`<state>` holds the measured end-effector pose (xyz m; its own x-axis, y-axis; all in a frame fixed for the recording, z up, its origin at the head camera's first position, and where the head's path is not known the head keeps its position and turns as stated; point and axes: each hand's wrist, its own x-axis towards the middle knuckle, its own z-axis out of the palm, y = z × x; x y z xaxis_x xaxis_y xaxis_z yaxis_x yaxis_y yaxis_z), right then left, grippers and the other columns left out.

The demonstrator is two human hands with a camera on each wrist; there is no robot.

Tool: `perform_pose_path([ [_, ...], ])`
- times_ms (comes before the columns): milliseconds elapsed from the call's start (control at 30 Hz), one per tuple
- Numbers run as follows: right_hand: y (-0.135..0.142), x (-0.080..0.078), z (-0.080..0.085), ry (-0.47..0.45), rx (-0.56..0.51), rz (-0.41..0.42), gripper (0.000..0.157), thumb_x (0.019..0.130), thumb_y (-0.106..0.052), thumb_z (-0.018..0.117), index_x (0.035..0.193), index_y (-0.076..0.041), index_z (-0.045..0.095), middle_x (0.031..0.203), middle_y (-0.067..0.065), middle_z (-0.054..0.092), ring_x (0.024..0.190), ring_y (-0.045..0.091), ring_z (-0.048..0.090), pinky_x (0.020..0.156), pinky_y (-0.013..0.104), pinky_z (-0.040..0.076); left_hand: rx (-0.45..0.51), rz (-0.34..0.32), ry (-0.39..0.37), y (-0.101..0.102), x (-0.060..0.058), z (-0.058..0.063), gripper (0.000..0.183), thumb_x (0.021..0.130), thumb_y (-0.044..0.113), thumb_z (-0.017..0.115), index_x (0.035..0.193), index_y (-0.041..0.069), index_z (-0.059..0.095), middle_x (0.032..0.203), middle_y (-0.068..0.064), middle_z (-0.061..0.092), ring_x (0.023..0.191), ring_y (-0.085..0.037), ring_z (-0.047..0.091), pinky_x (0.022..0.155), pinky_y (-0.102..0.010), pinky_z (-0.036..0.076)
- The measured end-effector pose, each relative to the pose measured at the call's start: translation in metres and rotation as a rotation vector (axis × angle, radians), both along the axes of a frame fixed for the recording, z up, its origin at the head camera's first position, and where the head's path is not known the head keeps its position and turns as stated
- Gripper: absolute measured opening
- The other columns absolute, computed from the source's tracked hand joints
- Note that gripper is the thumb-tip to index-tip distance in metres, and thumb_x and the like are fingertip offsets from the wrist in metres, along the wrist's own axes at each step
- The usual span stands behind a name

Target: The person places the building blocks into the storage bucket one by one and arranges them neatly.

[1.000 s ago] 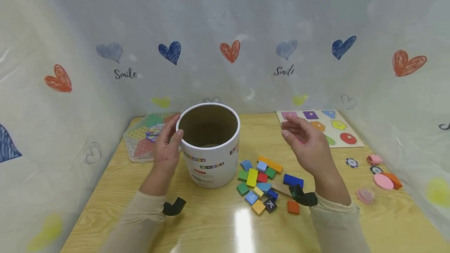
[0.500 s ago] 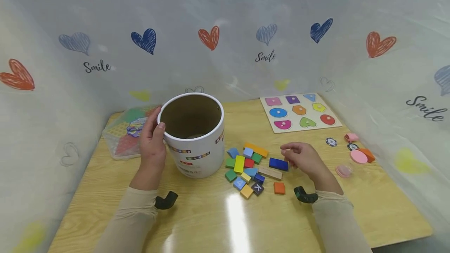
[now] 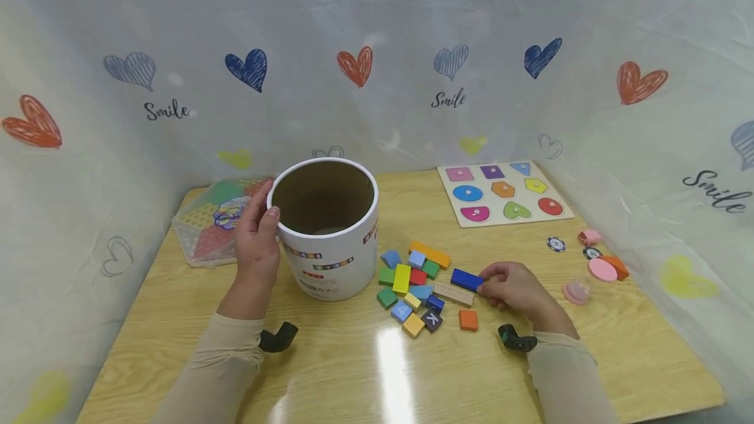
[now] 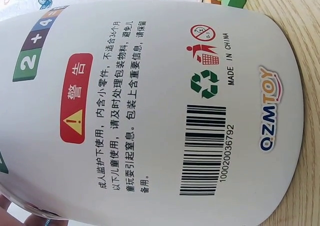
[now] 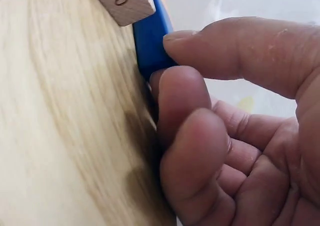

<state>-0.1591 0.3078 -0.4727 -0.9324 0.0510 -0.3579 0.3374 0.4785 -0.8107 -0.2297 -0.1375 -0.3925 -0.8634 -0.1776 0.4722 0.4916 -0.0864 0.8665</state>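
A white toy bucket with coloured number prints stands upright on the table, its mouth facing up. My left hand grips its left side, thumb at the rim and fingers around the outer wall. The bucket's printed wall fills the left wrist view. At the right edge of a loose group of wooden blocks, my right hand pinches the end of a blue rectangular block. In the right wrist view the thumb presses on the blue block, with the other fingers curled below. A plain wooden block lies beside it.
Several coloured blocks lie right of the bucket, with an orange block nearer the front. A shape puzzle board lies at the back right. Poker chips and pink pieces are farther right. A clear case sits behind the left hand.
My right hand has come down from above the puzzle board to the blue block and pinched its end. The left hand stays on the bucket. The head view has shifted right.
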Motion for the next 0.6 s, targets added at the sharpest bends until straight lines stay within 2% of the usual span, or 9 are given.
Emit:
perform_pose_path([
  [167,-0.004,0.002,-0.001,0.025,0.081,0.023,0.037,0.079,-0.022,0.075,0.109,-0.006,0.061,0.078,0.008,0.062,0.067,0.022,0.057,0.06,0.031,0.05,-0.019,0.048,-0.03,0.0,0.0,-0.001,0.041,0.095,0.012,0.051,0.135,0.014,0.054,0.137,-0.003,0.052,0.128,-0.02,0.044,0.105,-0.032,0.036],
  [400,-0.007,0.011,-0.004,0.103,0.246,0.039,0.035,0.077,-0.028,0.076,0.103,-0.008,0.064,0.08,0.004,0.061,0.068,0.019,0.056,0.06,0.029,0.048,-0.034,0.045,-0.076,0.002,0.003,-0.006,0.04,0.096,0.017,0.052,0.136,0.018,0.053,0.137,0.001,0.051,0.126,-0.018,0.045,0.104,-0.036,0.038],
  [500,-0.008,0.01,0.006,0.163,0.256,0.013,0.037,0.077,-0.033,0.076,0.102,-0.008,0.065,0.082,0.004,0.063,0.069,0.02,0.057,0.061,0.03,0.05,-0.044,0.048,-0.078,0.002,0.005,-0.005,0.041,0.096,0.018,0.051,0.137,0.017,0.052,0.137,0.001,0.051,0.126,-0.018,0.045,0.104,-0.039,0.037],
  [600,-0.014,0.007,0.029,0.257,0.197,-0.002,0.039,0.079,-0.035,0.075,0.104,-0.006,0.064,0.084,0.007,0.064,0.071,0.024,0.06,0.061,0.033,0.052,-0.05,0.041,-0.074,0.001,0.006,-0.002,0.041,0.097,0.02,0.051,0.138,0.019,0.051,0.138,0.003,0.05,0.126,-0.017,0.044,0.105,-0.042,0.036],
])
